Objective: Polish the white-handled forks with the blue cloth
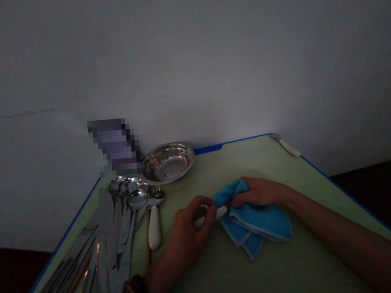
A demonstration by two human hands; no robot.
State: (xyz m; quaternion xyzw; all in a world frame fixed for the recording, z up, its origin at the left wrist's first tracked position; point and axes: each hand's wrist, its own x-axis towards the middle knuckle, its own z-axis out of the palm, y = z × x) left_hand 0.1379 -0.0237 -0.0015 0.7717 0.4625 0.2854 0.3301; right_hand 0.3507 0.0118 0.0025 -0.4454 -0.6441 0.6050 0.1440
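My left hand [188,231] is closed around the white handle [221,212] of a utensil whose far end is hidden, so its kind does not show. Beside it, my right hand [259,192] grips a folded blue cloth [266,224], part of which is bunched against the utensil. The cloth's loose corners hang down over the table. Left of my left hand lies a spoon with a thick white handle [154,230], near a group of shiny metal spoons [138,197].
Several knives and other flatware [102,259] spread along the table's left side. A round steel bowl [168,165] stands at the back, beside a blurred-out, phone-like object [116,146] leaning on the wall. Another white-handled utensil [289,148] lies at the far right corner of the pale green table [237,158].
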